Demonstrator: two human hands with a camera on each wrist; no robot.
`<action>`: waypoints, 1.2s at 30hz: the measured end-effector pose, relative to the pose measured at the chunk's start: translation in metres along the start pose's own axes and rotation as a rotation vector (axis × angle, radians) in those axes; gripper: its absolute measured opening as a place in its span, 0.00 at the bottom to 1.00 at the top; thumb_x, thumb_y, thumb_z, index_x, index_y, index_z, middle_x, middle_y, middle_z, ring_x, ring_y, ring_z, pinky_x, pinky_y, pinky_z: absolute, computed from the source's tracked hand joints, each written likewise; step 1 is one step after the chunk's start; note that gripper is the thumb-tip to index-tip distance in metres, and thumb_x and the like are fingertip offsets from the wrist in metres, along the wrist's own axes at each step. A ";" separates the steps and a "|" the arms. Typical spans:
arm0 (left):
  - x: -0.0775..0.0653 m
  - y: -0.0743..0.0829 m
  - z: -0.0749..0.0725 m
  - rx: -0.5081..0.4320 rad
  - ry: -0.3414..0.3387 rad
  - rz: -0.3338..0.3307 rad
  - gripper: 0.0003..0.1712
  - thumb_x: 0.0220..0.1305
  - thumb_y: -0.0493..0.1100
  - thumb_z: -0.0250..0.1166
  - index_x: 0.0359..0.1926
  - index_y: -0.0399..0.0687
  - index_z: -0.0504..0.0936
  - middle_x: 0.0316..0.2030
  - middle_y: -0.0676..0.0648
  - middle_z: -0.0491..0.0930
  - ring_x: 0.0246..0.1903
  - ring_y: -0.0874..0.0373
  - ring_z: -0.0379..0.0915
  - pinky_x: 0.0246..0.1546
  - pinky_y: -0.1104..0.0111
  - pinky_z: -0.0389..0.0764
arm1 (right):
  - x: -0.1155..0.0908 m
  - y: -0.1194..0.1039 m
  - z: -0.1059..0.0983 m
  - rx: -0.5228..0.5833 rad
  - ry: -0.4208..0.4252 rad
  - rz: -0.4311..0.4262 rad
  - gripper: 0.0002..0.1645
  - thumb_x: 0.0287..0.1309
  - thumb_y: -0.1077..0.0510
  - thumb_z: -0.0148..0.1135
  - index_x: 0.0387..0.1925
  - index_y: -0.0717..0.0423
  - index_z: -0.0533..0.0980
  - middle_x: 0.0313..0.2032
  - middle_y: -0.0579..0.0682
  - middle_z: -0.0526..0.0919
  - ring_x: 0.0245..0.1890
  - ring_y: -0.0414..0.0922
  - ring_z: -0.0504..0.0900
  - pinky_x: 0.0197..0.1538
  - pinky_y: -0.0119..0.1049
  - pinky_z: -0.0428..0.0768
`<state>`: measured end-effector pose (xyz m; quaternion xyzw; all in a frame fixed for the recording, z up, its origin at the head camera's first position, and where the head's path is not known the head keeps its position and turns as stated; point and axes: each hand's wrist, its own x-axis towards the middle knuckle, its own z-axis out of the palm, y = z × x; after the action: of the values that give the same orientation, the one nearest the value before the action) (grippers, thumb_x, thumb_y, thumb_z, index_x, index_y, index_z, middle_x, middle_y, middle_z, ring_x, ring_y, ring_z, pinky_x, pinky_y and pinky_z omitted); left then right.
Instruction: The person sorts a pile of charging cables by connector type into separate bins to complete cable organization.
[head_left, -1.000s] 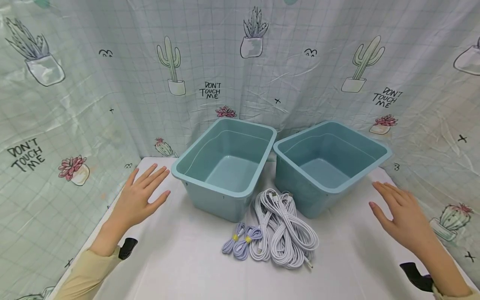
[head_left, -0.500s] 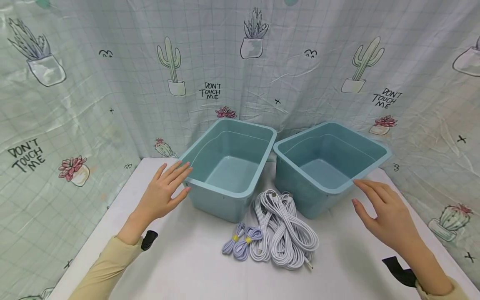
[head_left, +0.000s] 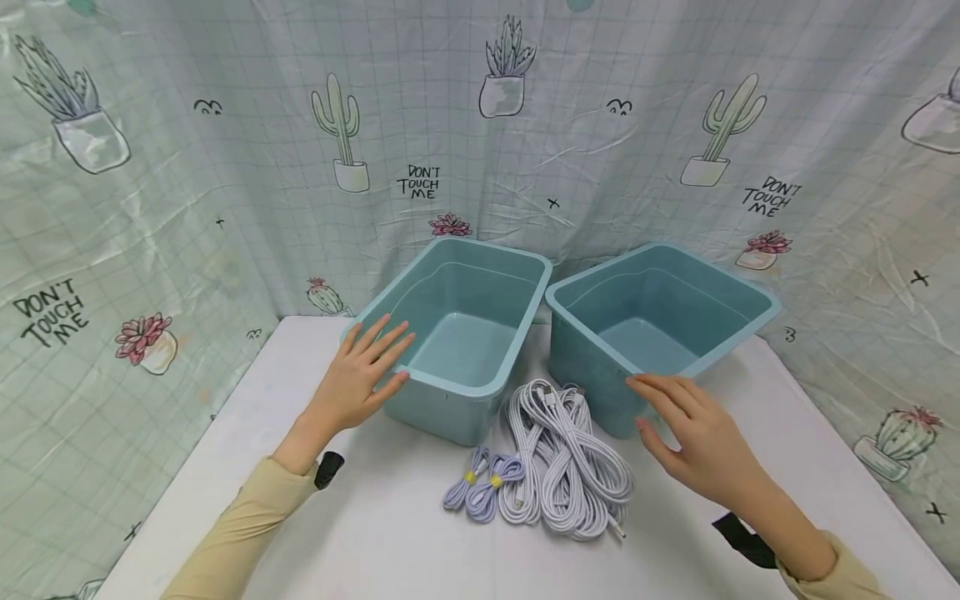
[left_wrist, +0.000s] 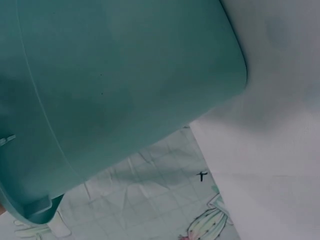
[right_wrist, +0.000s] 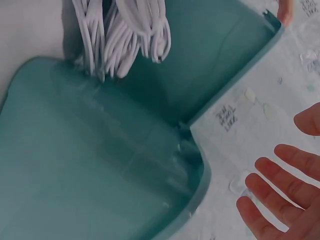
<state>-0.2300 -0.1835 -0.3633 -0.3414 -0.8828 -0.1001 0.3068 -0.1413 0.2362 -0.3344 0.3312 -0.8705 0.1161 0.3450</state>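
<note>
Two empty teal plastic bins stand side by side at the back of the white table. My left hand (head_left: 363, 375) lies with straight fingers across the near-left rim of the left bin (head_left: 525, 321); the left wrist view shows only that bin's outer wall (left_wrist: 100, 75). My right hand (head_left: 693, 429) hovers open, fingers spread, at the near front corner of the right bin (head_left: 750, 292) and holds nothing. Its fingers (right_wrist: 280, 190) show beside the bin's rim (right_wrist: 197, 190) in the right wrist view. A heap of coiled white cables (head_left: 570, 454) lies in front of the bins, between my hands.
Two small lilac cable coils with yellow ties (head_left: 480, 487) lie left of the white heap. A cactus-print curtain (head_left: 225, 167) closes in the table at the back and both sides. The white tabletop (head_left: 390, 533) runs toward me.
Both hands moved inward. The left went from the table's left side onto the left bin's rim. The right swept left from the table's right side to the right bin's front corner.
</note>
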 end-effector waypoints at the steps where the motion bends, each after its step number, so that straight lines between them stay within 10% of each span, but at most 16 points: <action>1: 0.000 0.000 0.001 0.002 -0.007 -0.006 0.35 0.66 0.63 0.32 0.61 0.48 0.66 0.61 0.45 0.65 0.65 0.45 0.52 0.61 0.45 0.49 | 0.000 -0.002 0.004 0.005 -0.006 -0.016 0.32 0.63 0.42 0.36 0.51 0.60 0.73 0.48 0.54 0.77 0.46 0.48 0.73 0.47 0.37 0.68; 13: -0.001 0.001 0.009 0.042 -0.020 -0.043 0.36 0.66 0.64 0.28 0.62 0.52 0.66 0.62 0.47 0.65 0.66 0.44 0.49 0.62 0.43 0.45 | -0.006 -0.016 0.048 -0.058 -0.141 -0.112 0.32 0.64 0.41 0.33 0.52 0.58 0.72 0.50 0.54 0.74 0.47 0.49 0.73 0.38 0.43 0.77; 23: 0.000 0.001 0.012 0.023 0.015 -0.034 0.36 0.67 0.64 0.27 0.60 0.50 0.68 0.61 0.47 0.67 0.65 0.43 0.51 0.60 0.43 0.47 | -0.021 -0.020 0.080 -0.151 -0.276 -0.072 0.36 0.43 0.43 0.63 0.54 0.55 0.70 0.49 0.54 0.75 0.48 0.50 0.72 0.41 0.45 0.75; 36: 0.000 0.002 0.013 0.017 0.017 -0.040 0.36 0.67 0.63 0.28 0.61 0.50 0.67 0.60 0.47 0.68 0.64 0.43 0.53 0.59 0.43 0.49 | -0.034 -0.022 0.101 -0.252 -0.246 -0.083 0.38 0.38 0.43 0.64 0.51 0.61 0.72 0.36 0.53 0.76 0.39 0.50 0.73 0.34 0.44 0.73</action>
<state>-0.2350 -0.1770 -0.3737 -0.3200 -0.8876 -0.1018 0.3151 -0.1615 0.1935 -0.4319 0.3327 -0.8994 -0.0496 0.2790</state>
